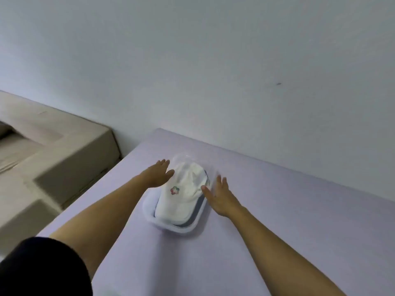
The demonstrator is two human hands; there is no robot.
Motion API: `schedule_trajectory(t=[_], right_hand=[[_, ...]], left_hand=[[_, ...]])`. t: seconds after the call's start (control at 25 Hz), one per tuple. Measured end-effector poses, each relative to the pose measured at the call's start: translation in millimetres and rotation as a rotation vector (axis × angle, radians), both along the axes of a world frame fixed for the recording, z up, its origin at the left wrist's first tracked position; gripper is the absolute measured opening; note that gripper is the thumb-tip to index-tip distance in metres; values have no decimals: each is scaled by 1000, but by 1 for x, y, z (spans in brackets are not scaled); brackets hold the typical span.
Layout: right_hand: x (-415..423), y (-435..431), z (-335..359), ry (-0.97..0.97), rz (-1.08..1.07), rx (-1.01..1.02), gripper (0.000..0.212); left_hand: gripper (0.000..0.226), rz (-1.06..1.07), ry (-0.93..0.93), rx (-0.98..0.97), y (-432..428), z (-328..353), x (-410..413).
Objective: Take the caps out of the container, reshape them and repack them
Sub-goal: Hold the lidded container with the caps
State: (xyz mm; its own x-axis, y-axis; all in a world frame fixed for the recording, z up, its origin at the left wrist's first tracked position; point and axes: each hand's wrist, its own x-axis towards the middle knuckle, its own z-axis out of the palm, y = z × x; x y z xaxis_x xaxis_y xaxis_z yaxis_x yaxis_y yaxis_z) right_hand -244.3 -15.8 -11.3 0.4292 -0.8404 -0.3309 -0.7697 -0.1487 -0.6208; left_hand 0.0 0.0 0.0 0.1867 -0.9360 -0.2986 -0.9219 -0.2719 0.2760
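Cap (flower logo, wordless) fills container.

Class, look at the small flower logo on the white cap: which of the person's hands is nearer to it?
Left. The left hand rests just up-left of the logo; the right hand sits farther, across the cap.

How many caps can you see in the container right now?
1 clearly: a white cap with a small flower logo, on top in the container between the left hand and right hand. Others may lie hidden beneath.
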Motion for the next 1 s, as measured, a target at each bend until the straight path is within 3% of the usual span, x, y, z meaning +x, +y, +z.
schedule_trajectory(t=[0.2,0.28,0.36,0.44,0.56,1.0], right_hand=[[46,18,-48,-33,-187,155,101],[55,24,-67,-83,-328,283,104],[59,30,-75,-191,-416,363,98],[64,33,-81,-246,-445,342,80],[56,31,-79,-243,-464,268,65],[-128,35,-50,-214,-633,131,65]], left_hand=[[65,160,62,65,32,-38,47],[72,257,212,138,41,-55,48],[79,394,475,211,48,-68,44],[72,463,632,199,51,-77,42],[56,495,673,123,47,-73,33],[65,318,827,90,17,-61,-140]])
